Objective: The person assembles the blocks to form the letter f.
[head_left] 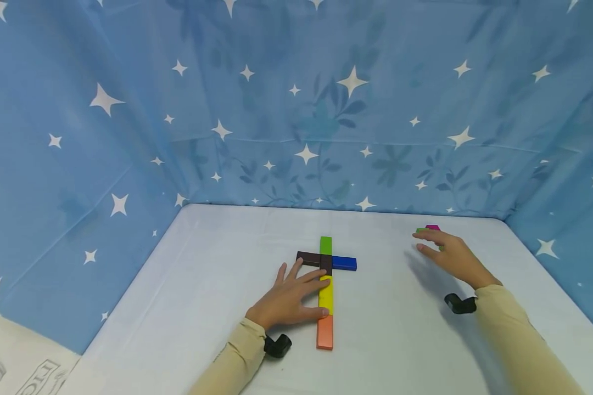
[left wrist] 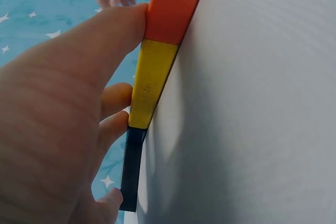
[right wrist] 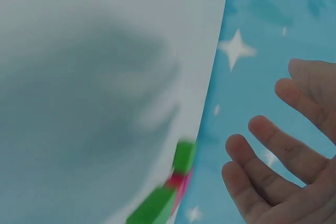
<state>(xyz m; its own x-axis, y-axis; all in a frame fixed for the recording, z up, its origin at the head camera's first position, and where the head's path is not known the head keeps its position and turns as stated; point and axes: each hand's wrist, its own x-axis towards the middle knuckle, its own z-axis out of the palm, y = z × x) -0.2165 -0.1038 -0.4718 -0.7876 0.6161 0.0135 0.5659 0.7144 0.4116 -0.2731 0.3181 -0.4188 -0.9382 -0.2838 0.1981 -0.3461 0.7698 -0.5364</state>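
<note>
Flat coloured blocks form a cross on the table. A green block (head_left: 325, 245) tops it, dark brown blocks (head_left: 308, 258) sit at its left and centre, and a blue block (head_left: 345, 263) lies right. Below run yellow (head_left: 327, 299) and orange (head_left: 324, 333) blocks. My left hand (head_left: 287, 299) rests spread along the left side; its thumb touches near the yellow-orange joint, other fingertips touch the yellow and dark blocks. My right hand (head_left: 452, 258) hovers above the table with relaxed fingers, holding nothing. Behind it are a magenta block (head_left: 432, 226) and green blocks (right wrist: 153, 205), partly hidden.
A white-covered table (head_left: 247, 236) lies under the blocks. Blue star-patterned curtain (head_left: 277, 109) stands along its back and sides. Each wrist wears a small black camera, such as the left one (head_left: 278, 346). Printed cloth (head_left: 24, 362) shows at the lower left.
</note>
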